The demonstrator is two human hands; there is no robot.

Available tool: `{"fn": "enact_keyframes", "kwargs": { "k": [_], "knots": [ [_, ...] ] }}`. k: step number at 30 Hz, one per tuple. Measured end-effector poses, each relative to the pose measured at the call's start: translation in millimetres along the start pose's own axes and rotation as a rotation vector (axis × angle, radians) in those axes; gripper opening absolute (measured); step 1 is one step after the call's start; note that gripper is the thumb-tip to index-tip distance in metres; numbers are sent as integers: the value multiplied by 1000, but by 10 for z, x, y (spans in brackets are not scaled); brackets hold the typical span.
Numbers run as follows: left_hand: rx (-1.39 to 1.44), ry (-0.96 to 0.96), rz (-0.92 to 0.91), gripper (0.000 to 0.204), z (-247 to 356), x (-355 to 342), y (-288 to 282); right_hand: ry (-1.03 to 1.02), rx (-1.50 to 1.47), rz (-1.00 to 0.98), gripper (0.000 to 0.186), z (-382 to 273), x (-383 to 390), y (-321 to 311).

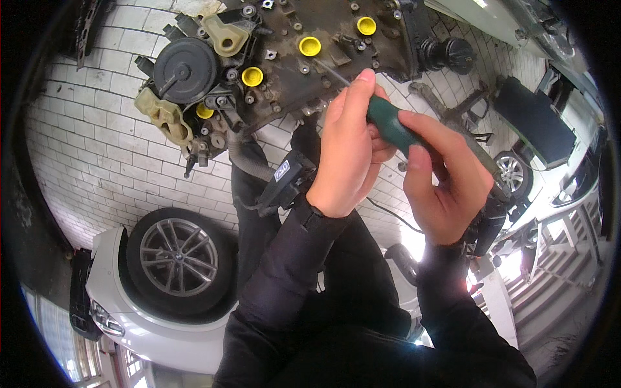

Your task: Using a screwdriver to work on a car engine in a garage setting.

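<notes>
Both my hands hold one screwdriver over the engine's cover. Its dark green handle shows between them, and its thin metal shaft slants up and left, with the tip close to a yellow plug; whether it touches, I cannot tell. My left hand is closed round the front of the tool, the thumb laid along it. My right hand closes on the rear of the handle with thumb and fingers. The dark, dirty engine cover carries bolts and more yellow plugs, one of them to the left, another farther right.
A round black housing and beige brackets sit on the engine's left side. At its right is a black cap. A white car with a wheel stands at lower left on the tiled floor. A black box is strapped at my left wrist.
</notes>
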State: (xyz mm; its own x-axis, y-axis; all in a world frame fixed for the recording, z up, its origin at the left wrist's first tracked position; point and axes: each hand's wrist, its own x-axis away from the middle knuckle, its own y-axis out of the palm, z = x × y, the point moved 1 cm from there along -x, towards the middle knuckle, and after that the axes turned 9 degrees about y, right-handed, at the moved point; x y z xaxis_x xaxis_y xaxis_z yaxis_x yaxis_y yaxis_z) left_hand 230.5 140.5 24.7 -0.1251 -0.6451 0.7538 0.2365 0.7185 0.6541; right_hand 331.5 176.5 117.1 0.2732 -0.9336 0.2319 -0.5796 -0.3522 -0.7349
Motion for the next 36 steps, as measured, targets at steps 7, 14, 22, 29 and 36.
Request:
{"fn": "enact_keyframes", "kwargs": {
  "k": [7, 14, 22, 29, 36],
  "knots": [
    [19, -16, -26, 34, 5, -94, -63, 88, 48, -89, 27, -36, -25, 21],
    [61, -72, -101, 34, 46, -129, -154, 72, 60, -53, 29, -51, -104, 56],
    [108, -8, 93, 36, 7, -139, 19, 11, 104, -37, 42, -102, -147, 110],
    [80, -84, 120, 36, 61, -151, 16, 79, 78, -86, 57, -152, -193, 82],
    [83, 5, 73, 35, 44, -159, -38, 43, 117, -61, 60, -148, -203, 97]
  ]
}}
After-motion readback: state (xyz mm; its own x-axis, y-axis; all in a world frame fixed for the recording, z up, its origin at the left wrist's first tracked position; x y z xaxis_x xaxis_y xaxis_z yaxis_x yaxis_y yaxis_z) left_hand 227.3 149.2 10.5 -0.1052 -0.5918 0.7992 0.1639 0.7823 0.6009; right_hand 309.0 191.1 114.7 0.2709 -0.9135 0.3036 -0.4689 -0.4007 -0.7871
